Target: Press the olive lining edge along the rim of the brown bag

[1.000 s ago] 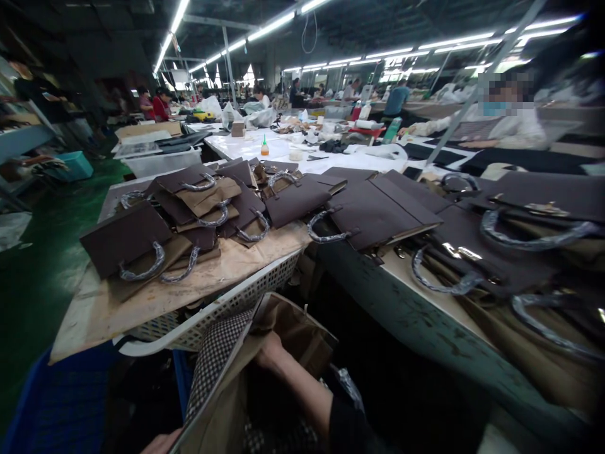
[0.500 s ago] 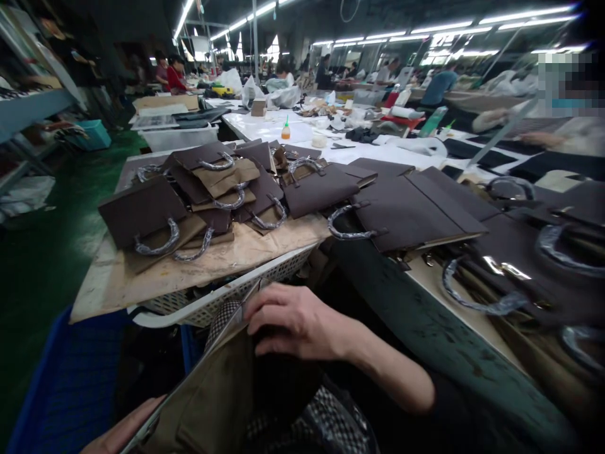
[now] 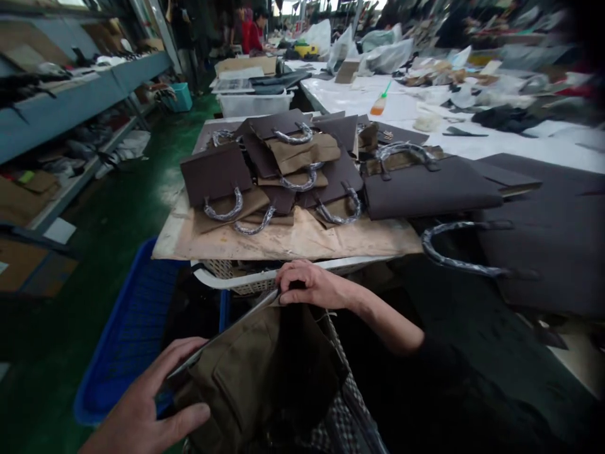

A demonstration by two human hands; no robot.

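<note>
Before the near edge of the bench (image 3: 373, 238), the checked bag (image 3: 255, 362) showed a brown lining, its rim pinched by the right hand (image 3: 314, 287), while the left hand (image 3: 144, 400) had its thumb and fingers apart.

Green floor (image 3: 127, 221), grey-blue shelving (image 3: 94, 93) at left; white-topped worktable (image 3: 350, 94), well back

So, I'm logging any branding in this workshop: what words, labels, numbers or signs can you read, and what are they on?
None can be read in the current view.
Open bag: no lettering visible on its brown lining; much of its outside is hidden.
Dark brown bags: no readable brand or label.
Bottle of orange liquid: too small to tell.
Cardboard box: a pale patch, nothing legible.
</note>
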